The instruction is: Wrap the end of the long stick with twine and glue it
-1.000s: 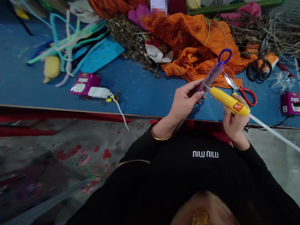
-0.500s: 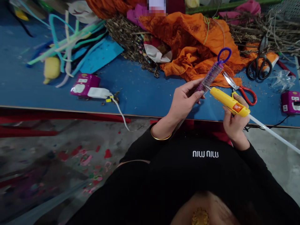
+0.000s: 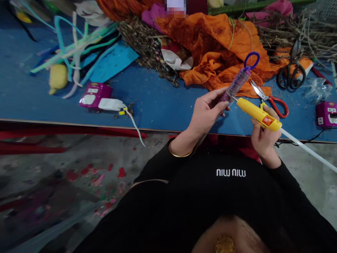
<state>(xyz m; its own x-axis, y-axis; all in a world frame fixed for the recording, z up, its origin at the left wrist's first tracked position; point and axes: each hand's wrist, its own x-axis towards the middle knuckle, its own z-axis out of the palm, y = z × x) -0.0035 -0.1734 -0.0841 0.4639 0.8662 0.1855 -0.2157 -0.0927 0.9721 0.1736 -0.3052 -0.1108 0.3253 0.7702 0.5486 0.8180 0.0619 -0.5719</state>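
Observation:
My left hand is closed round the lower part of a purple, thread-wrapped stick, which tilts up to the right. A dark blue loop stands out from its top end. In my right hand is a yellow hot glue gun, gripped by its handle. Its metal nozzle meets or nearly meets the stick just above my left fingers. A long white glue stick runs out of the gun's back. Red-handled scissors lie behind the gun. The stick's lower end is hidden by my left hand.
On the blue table lie an orange cloth, dry stems, black scissors and a clear plastic wrapper. Purple power sockets with a white plug, pipe cleaners and a blue sheet are at the left.
Both hands keep almost the same pose. The glue gun has shifted very slightly to the right, and the wrapped stick stays in my left hand.

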